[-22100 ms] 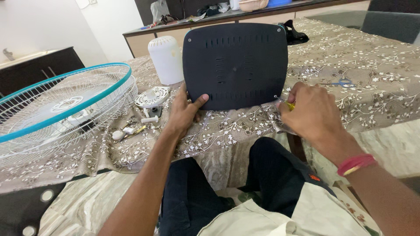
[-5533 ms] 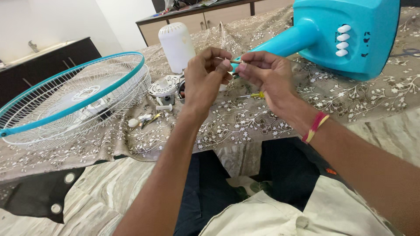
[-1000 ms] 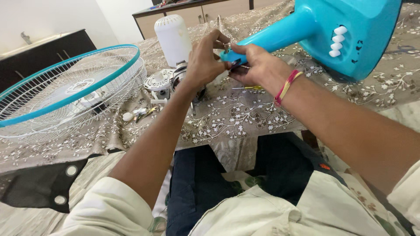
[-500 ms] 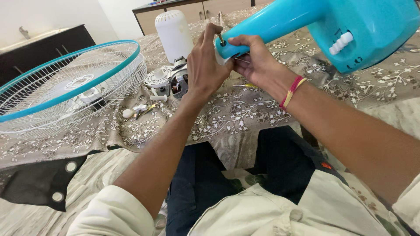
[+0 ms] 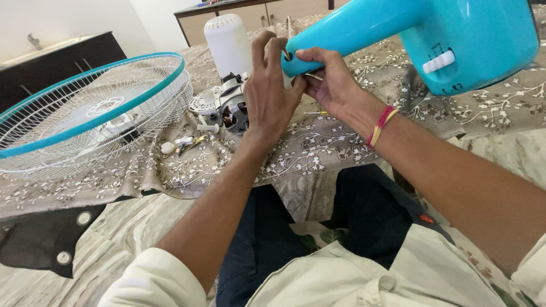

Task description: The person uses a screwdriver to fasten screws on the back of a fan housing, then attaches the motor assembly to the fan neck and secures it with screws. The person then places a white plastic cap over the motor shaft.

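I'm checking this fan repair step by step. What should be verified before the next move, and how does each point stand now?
1. Both hands on the neck end: ok. Left hand and right hand grip the blue fan stand at its narrow end.
2. Stand supported: ok, its base rests on the table.
3. Small part seated at the neck hole: cannot tell, fingers cover it.
4. Screwdriver within reach: ok, on the cloth under the hands.
5. Motor clear of the hands: ok, beside the left wrist.
6. Grille out of the way: ok.
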